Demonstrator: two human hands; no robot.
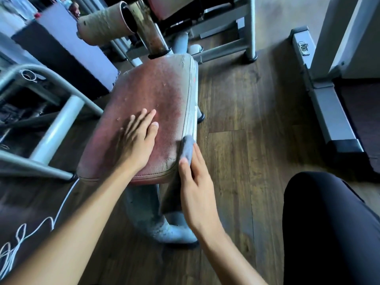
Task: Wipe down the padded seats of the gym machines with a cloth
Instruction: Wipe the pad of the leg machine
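The red seat (150,112) is sitting in the middle, on a grey post (148,212) that is standing on the wooden floor (246,120). The left hand (136,138) is lying flat and open on top of the seat, near its front end, with the fingers spread. It is holding nothing. The right hand (197,182) is pressing a grey cloth (186,150) against the right side of the seat, near the front corner. The fingers are lying flat on the cloth, not curled shut around it. One end of the cloth is hanging down below the seat.

To do this step well, I think the right hand should be pushing firmly and sliding the cloth along the whole side edge, following the seam. The left hand is helping by keeping the seat steady. The top looks dusty and worn, with small holes, so it probably needs slow, full strokes too.

Behind the seat, a rusty pole (151,31) and a padded roller (104,25) are standing close, so the far end may be hard to reach. Grey metal bars (55,128) are crowding the left of the seat. A white cord (30,233) is lying on the floor to the left. The person's dark-clothed leg (329,233) is to the right.
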